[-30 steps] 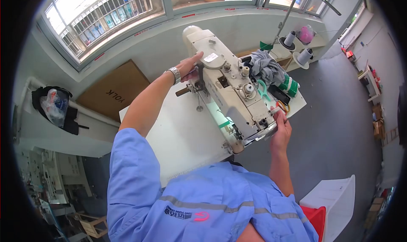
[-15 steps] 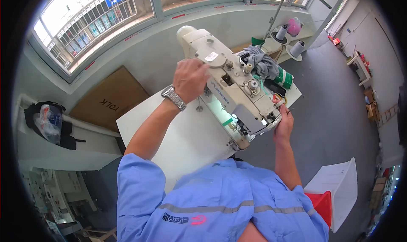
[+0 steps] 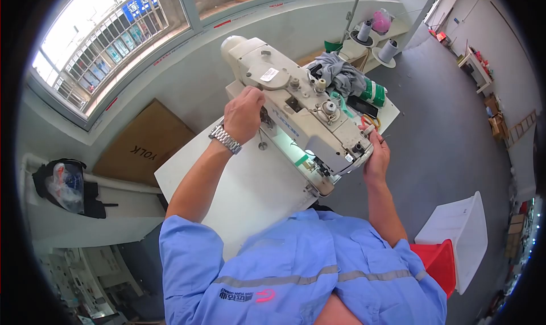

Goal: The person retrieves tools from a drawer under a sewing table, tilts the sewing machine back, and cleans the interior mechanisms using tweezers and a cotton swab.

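A cream-white industrial sewing machine (image 3: pixel 296 106) stands on a white table (image 3: pixel 222 197), its work light glowing under the arm. My left hand (image 3: pixel 244 116), with a metal watch on the wrist, is closed against the near side of the machine body. Its fingertips face away, so whatever they hold is hidden. At the machine's right end, my right hand (image 3: pixel 376 159) has its thumb and fingers pressed together beside a small pale knob (image 3: pixel 368 130). What those fingers pinch is too small to make out. Orange-handled scissors (image 3: pixel 372 121) lie just behind that hand.
Grey cloth (image 3: pixel 339 72), a green-and-white roll (image 3: pixel 373 92) and a black phone (image 3: pixel 362 105) lie behind the machine. Thread cones (image 3: pixel 389 51) stand farther back. A white bin (image 3: pixel 455 234) and a red bin (image 3: pixel 438 265) stand at lower right. Cardboard (image 3: pixel 142 143) leans against the wall.
My left hand has slid slightly down the machine's side, its fingers drawn closer together. My right hand stays at the machine's end. The whole view has shifted a little.
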The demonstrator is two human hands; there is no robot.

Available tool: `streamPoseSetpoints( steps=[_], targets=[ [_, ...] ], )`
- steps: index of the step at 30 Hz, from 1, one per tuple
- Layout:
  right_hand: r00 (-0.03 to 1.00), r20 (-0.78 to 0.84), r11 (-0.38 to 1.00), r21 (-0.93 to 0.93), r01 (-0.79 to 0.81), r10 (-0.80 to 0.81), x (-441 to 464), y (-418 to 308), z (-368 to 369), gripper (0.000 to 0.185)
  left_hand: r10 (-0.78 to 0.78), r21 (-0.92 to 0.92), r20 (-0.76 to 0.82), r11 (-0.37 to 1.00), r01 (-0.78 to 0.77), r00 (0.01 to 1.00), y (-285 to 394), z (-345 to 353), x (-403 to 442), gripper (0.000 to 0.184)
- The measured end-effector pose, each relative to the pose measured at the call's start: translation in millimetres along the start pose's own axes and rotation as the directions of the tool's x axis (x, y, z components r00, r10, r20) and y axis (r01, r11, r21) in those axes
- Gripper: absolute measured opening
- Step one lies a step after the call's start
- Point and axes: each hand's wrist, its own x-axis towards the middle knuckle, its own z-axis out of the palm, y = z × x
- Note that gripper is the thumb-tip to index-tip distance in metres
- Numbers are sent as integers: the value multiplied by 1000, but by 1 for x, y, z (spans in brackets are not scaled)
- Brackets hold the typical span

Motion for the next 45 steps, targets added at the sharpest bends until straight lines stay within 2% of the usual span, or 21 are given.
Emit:
streamPoseSetpoints(
  steps=[1,2,3,5,8,12,15,17,18,21,23,24,26,29,33,36,39,41,42,44,45],
  targets=[
    [1000,-13,1000,-6,9,-9,1,1,0,27,-173,-262,78,947,188,982,2,-1,-4,4],
    [999,-25,1000,-11,19,-19,2,2,0,28,-314,-485,194,793,370,929,2,-3,-6,6],
    [1000,-25,1000,-9,12,-13,2,3,0,28,-318,-480,198,793,375,927,1,-6,-6,6],
    [1000,-21,1000,-1,8,-8,2,4,0,29,-352,-715,597,174,677,721,-4,-13,-7,6],
    [1000,-22,1000,-9,7,-7,1,4,0,29,-256,-715,668,39,698,699,-10,-17,-15,5],
    [999,-40,1000,-13,5,-6,1,3,1,29,-252,-635,703,199,747,665,-15,-22,-34,5],
    [999,-53,1000,-17,-2,1,2,4,1,29,-397,-579,638,317,752,659,-8,-16,-43,10],
    [999,-49,1000,-14,1,-2,3,4,1,30,-386,-421,444,707,569,808,16,-8,-41,20],
    [999,-42,1000,-5,17,-17,2,5,3,30,-396,-415,446,703,578,803,22,0,-42,20],
    [998,-58,1000,6,6,-5,0,3,7,30,-422,-407,528,636,655,737,36,24,-39,26],
    [998,-56,1000,-7,13,-13,1,3,6,30,-471,-613,317,561,557,823,46,33,-38,23],
    [999,-48,1000,-20,17,-18,1,2,6,31,-467,-614,323,559,557,824,47,34,-36,23],
    [998,-57,1000,7,15,-14,1,3,5,29,-493,-657,467,362,661,734,46,33,-30,20],
    [998,-57,1000,27,11,-9,1,4,5,27,-444,-718,530,217,661,722,40,31,-28,16],
    [997,-72,999,36,1,2,2,5,4,27,-351,-751,578,126,648,737,27,19,-36,15],
    [997,-75,999,50,13,-9,2,7,4,28,-329,-832,506,57,552,797,26,11,-35,12],
    [997,-71,998,57,11,-7,2,7,5,27,-393,-939,332,-48,341,858,36,4,-27,13],
    [997,-74,999,53,12,-8,1,6,6,27,-417,-897,389,-374,235,822,37,2,-24,12],
    [997,-77,999,47,10,-7,1,6,6,27,-412,-896,391,-375,238,823,33,5,-26,12],
    [996,-83,999,42,13,-9,1,7,5,27,-243,-798,380,-574,183,892,19,11,-34,12],
    [996,-84,999,36,12,-9,2,7,5,27,-240,-796,383,-576,187,892,15,11,-38,12]
  ],
)
